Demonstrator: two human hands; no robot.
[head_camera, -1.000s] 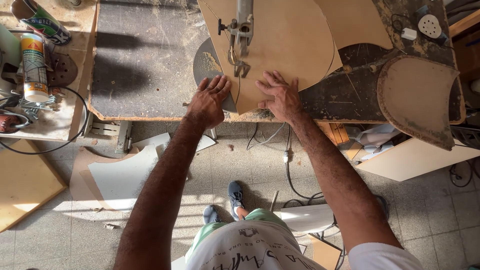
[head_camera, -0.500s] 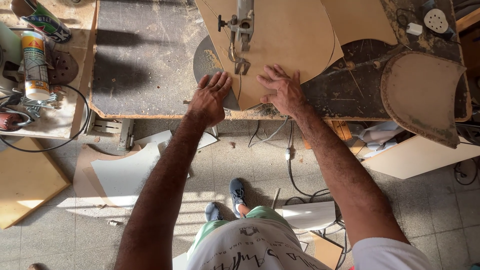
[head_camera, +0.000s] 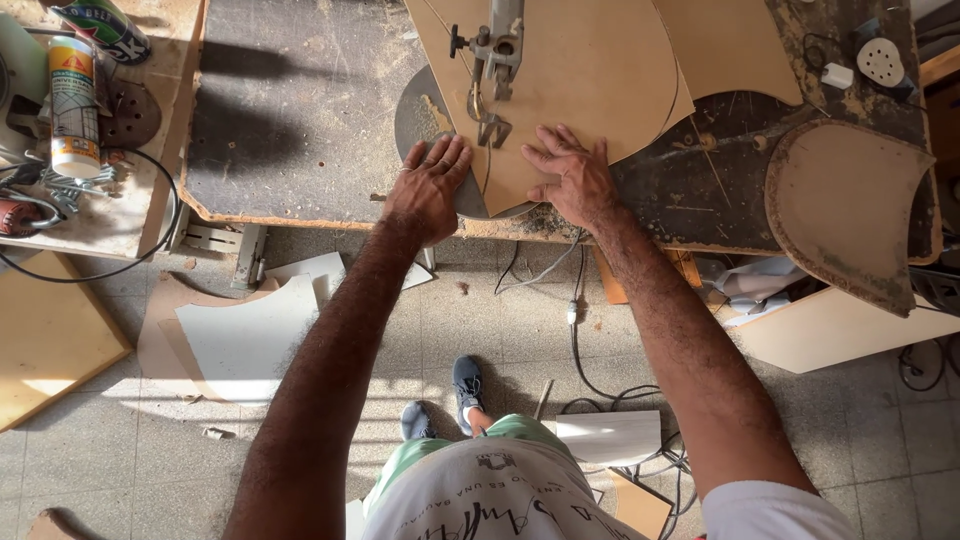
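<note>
Top centre of frame: thin tan fibreboard sheet (head_camera: 590, 70) flat on dusty dark worktop (head_camera: 300, 110), curved edge to the right, narrow lower end pointing at near edge
Left hand (head_camera: 428, 190) flat, palm down, fingers spread and straight, nothing grasped; fingertips on lower left edge of sheet, palm over grey round saw insert plate (head_camera: 420, 110)
Right hand (head_camera: 572, 180) likewise flat and open, fingers splayed, pressing sheet just right of blade; no grip closed on anything
Metal saw blade guide (head_camera: 492, 60) standing between the two hands, slightly above fingertips, with a cut line in sheet running down from it
Second tan cut-out (head_camera: 725, 45) partly under first sheet, upper right
Worn rounded board piece (head_camera: 850, 215) at right end of worktop, overhanging near edge
White sanding pad (head_camera: 885, 62) in upper right corner
Upper left: side bench with sealant cartridge (head_camera: 73, 105) upright-ish, brown sanding disc (head_camera: 130, 112) just beside it, black cable (head_camera: 150, 240) looping off edge
Floor below: pale offcut panels (head_camera: 240, 335) lower left, cables (head_camera: 575, 330) hanging down centre, dark shoes (head_camera: 467, 385) between forearms
</note>
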